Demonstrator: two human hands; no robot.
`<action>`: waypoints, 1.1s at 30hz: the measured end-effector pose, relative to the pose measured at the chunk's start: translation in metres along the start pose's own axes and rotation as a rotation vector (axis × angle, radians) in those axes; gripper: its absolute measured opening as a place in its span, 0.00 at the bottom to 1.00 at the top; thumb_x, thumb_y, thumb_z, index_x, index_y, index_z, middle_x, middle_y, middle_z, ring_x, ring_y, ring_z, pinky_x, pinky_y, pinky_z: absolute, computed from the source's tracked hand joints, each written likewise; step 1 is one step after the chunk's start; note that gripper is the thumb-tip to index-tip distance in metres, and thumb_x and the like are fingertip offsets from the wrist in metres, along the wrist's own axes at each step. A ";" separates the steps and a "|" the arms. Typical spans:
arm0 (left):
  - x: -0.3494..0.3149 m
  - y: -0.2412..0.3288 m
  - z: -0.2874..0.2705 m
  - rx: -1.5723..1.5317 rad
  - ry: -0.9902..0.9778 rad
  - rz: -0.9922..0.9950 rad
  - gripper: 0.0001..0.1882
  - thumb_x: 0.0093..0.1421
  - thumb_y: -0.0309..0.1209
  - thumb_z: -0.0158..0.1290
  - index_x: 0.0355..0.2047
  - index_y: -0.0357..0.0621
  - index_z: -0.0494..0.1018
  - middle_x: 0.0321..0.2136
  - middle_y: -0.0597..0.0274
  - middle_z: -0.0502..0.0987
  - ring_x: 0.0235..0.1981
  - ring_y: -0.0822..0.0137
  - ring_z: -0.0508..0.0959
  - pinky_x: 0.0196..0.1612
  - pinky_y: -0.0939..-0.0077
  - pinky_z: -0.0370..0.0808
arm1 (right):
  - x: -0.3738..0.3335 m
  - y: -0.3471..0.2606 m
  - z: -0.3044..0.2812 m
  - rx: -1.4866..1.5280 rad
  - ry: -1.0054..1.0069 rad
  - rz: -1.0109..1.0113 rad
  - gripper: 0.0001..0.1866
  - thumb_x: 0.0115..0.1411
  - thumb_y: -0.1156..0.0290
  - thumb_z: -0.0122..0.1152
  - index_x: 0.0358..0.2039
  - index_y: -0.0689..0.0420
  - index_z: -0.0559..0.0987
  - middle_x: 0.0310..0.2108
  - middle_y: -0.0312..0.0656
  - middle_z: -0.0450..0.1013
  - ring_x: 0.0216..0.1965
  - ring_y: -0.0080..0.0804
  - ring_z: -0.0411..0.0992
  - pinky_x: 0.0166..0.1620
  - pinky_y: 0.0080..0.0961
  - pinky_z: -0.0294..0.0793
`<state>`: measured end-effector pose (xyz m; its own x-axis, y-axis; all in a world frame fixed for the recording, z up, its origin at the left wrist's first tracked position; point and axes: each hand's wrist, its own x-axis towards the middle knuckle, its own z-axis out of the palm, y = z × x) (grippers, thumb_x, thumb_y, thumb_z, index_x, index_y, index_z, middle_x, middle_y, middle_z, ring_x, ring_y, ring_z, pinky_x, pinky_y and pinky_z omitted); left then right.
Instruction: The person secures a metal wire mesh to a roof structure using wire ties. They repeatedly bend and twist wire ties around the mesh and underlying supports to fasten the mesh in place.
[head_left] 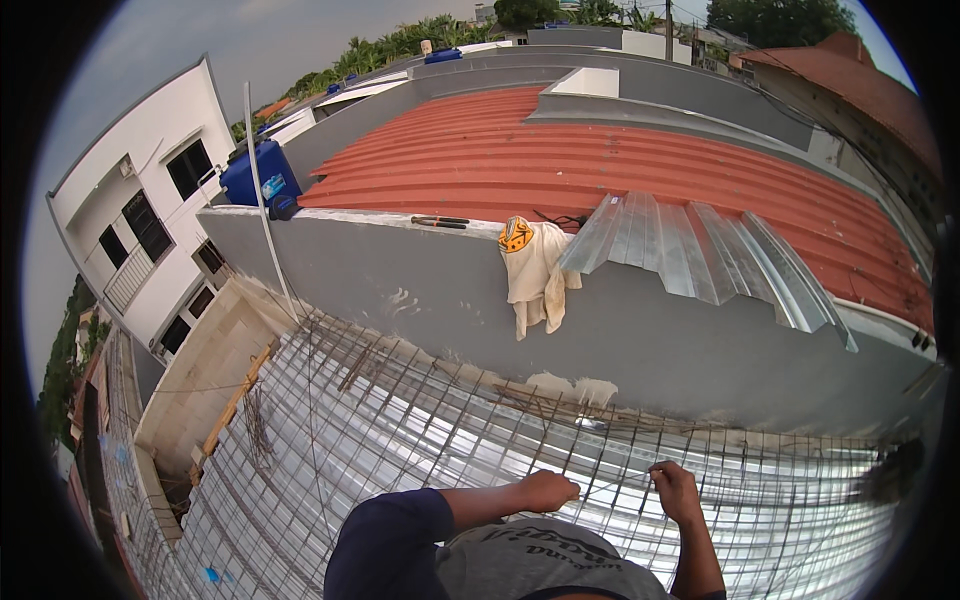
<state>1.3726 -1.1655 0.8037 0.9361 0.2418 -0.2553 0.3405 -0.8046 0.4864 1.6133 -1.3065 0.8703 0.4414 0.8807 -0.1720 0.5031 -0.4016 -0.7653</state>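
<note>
A grid of thin steel reinforcing bars (400, 440) lies over shiny corrugated metal decking (345, 490). My left hand (548, 491) is closed just above the bars, its knuckles turned toward the right. Whatever its fingers hold, if anything, is too small to see. To its right, my right hand (677, 491) is closed in a pinch, fingertips pointing left and close to a bar. I cannot make out what is between them. The two hands are apart, with bars of the grid showing between them.
A grey wall (400, 275) runs beyond the grid. On its top are long-handled pliers or cutters (440, 221), a draped cream cloth (535, 275) and an overhanging corrugated sheet (680, 250). Behind stand a red roof (480, 150) and blue tank (262, 178). Loose wires (257, 430) lie left.
</note>
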 end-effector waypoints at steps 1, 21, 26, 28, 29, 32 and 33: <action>0.001 0.005 -0.001 -0.022 0.007 0.019 0.09 0.59 0.33 0.45 0.34 0.44 0.74 0.30 0.48 0.79 0.34 0.48 0.79 0.36 0.53 0.74 | 0.004 0.020 0.011 -0.251 -0.085 -0.048 0.13 0.59 0.62 0.56 0.35 0.58 0.81 0.29 0.46 0.78 0.31 0.39 0.77 0.36 0.36 0.76; -0.004 -0.029 -0.013 0.098 0.089 -0.058 0.08 0.56 0.28 0.46 0.35 0.45 0.71 0.26 0.51 0.78 0.30 0.50 0.79 0.31 0.54 0.75 | -0.015 0.062 0.033 -0.034 -0.457 -0.134 0.15 0.60 0.60 0.59 0.35 0.60 0.82 0.31 0.45 0.79 0.34 0.32 0.76 0.41 0.28 0.74; -0.008 -0.009 0.003 0.022 0.047 0.063 0.06 0.58 0.30 0.43 0.34 0.45 0.68 0.26 0.51 0.77 0.30 0.48 0.79 0.31 0.51 0.73 | 0.005 0.063 0.008 0.139 -0.151 -0.037 0.13 0.59 0.66 0.61 0.31 0.65 0.81 0.25 0.42 0.78 0.29 0.23 0.72 0.35 0.24 0.71; -0.003 -0.004 0.003 -0.028 0.114 0.127 0.07 0.60 0.31 0.42 0.33 0.46 0.68 0.26 0.50 0.77 0.30 0.47 0.78 0.31 0.50 0.73 | 0.007 0.057 0.010 0.100 -0.056 -0.008 0.15 0.59 0.64 0.60 0.31 0.66 0.80 0.26 0.47 0.77 0.29 0.32 0.75 0.35 0.28 0.72; -0.001 -0.005 0.002 -0.022 0.157 0.104 0.07 0.60 0.32 0.42 0.33 0.46 0.69 0.26 0.50 0.77 0.30 0.47 0.78 0.31 0.51 0.73 | 0.006 0.049 0.012 -0.063 -0.127 0.006 0.16 0.59 0.61 0.58 0.33 0.63 0.80 0.27 0.51 0.77 0.31 0.42 0.76 0.37 0.32 0.74; 0.012 -0.007 -0.011 -0.051 0.252 -0.005 0.08 0.60 0.34 0.44 0.34 0.46 0.70 0.25 0.49 0.77 0.29 0.47 0.78 0.30 0.51 0.72 | -0.008 0.082 0.040 -0.553 -0.407 -0.193 0.19 0.57 0.53 0.56 0.35 0.57 0.81 0.29 0.52 0.77 0.34 0.48 0.75 0.40 0.38 0.74; 0.009 -0.014 -0.008 -0.030 0.271 -0.016 0.07 0.60 0.34 0.45 0.34 0.46 0.70 0.24 0.50 0.77 0.28 0.47 0.78 0.30 0.51 0.72 | -0.017 0.047 0.033 -0.387 -0.593 -0.238 0.16 0.59 0.58 0.57 0.33 0.59 0.81 0.29 0.46 0.78 0.32 0.42 0.76 0.40 0.35 0.75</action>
<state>1.3771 -1.1475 0.8007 0.9187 0.3937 -0.0323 0.3540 -0.7844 0.5093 1.6050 -1.3323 0.8171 -0.1314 0.8987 -0.4183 0.8089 -0.1467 -0.5693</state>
